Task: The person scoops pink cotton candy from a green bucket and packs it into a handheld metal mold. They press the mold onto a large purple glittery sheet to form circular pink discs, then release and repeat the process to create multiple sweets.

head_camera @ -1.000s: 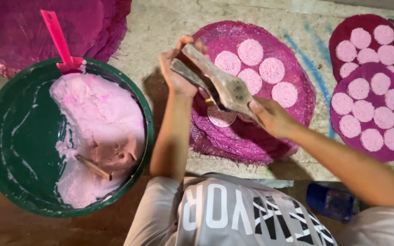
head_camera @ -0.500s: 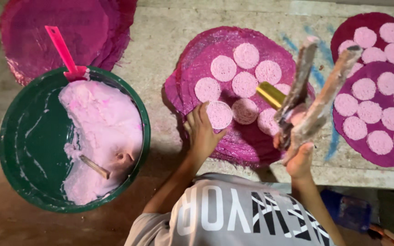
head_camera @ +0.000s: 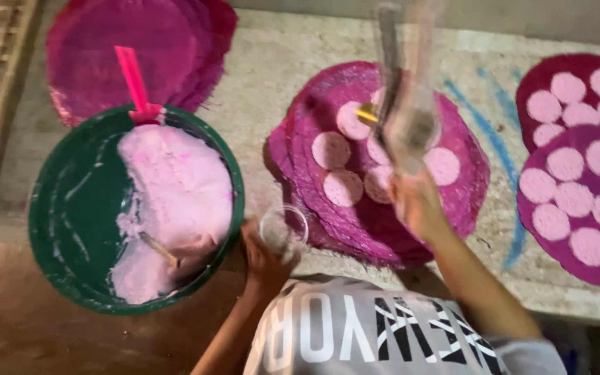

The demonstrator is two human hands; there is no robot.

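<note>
Surface: pale stone slab (head_camera: 272, 55) is lying under stacked magenta mats, with a brown floor in front.
Left hand: the left hand (head_camera: 267, 258) is now gripping a small clear cup (head_camera: 284, 227) beside the basin rim; half a second ago it was pressing a disc on the middle mat.
Right hand: the right hand (head_camera: 417, 201) is clenching a clear plastic tool (head_camera: 405, 90) and lifting it upright over the middle mat (head_camera: 383, 167); it is blurred, so its shape is unclear.
Basin: the green basin (head_camera: 71, 208) is holding pink dough (head_camera: 175, 194), a pink scoop (head_camera: 133, 82) leaning in it.
Discs: about six pink discs (head_camera: 331, 149) are sitting on the middle mat.
Meaning: the pressing looks finished, and the cup near the dough suggests another portion is coming.
Right mats: filled mats (head_camera: 578, 173) are lying well apart.
</note>
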